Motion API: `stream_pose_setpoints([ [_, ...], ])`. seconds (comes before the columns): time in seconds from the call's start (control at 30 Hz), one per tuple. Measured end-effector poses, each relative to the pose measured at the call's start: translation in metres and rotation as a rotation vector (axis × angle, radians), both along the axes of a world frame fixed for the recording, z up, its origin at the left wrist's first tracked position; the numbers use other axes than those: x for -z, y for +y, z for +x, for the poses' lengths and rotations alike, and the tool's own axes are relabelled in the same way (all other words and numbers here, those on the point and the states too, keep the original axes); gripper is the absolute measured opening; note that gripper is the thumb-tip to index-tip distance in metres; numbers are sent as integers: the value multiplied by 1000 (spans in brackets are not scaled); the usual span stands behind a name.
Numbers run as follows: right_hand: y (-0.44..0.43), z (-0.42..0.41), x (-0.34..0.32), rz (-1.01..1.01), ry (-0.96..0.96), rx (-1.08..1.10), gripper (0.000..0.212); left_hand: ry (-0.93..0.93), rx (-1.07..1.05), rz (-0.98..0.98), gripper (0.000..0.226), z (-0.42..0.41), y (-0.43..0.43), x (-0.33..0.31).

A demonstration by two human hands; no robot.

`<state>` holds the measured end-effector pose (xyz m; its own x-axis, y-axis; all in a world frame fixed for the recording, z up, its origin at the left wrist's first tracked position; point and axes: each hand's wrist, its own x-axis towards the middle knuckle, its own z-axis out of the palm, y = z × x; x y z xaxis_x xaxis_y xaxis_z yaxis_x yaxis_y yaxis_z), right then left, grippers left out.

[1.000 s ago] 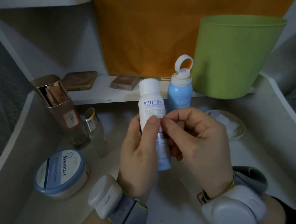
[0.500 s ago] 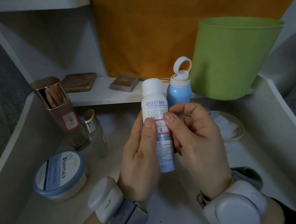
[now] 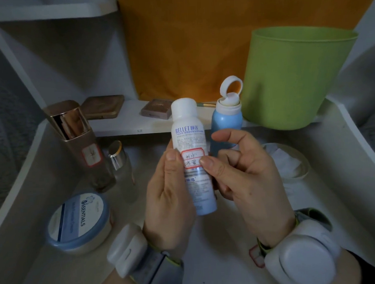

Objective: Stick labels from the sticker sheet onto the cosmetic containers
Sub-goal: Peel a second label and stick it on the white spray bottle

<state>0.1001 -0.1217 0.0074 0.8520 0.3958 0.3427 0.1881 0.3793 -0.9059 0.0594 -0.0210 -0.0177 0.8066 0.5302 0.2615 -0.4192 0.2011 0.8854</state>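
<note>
Head view: your left hand (image 3: 167, 197) grips the bottle (image 3: 189, 128) upright, label (image 3: 193, 157) facing you, so your slack-fingered right hand (image 3: 247, 182) can thumb its edge flat.

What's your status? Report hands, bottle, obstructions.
Left hand grips RELLET bottle. Right hand thumb presses red-bordered label edge. Label on bottle front. Nothing blocks; blue spray can stands behind.
</note>
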Motion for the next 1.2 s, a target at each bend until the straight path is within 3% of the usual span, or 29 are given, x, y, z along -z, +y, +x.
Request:
stream_pose_setpoints([
  [0.2, -1, -2, -2, -43, 118, 42, 37, 31, -68, 118, 28, 0, -1, 2],
  [0.47, -1, -5, -5, -10, 130, 82, 35, 64, -61, 180, 40, 2, 2, 3],
  [0.8, -2, -10, -7, -35, 67, 100, 26, 120, -54, 1, 29, 3, 2, 1],
  [0.9, -1, -11, -7, -28, 71, 102, 33, 123, -43, -2, 31, 4, 2, 2],
  [1.2, -1, -7, -2, -89, 9, 117, 21, 151, -104, 106, 35, 5, 8, 4],
])
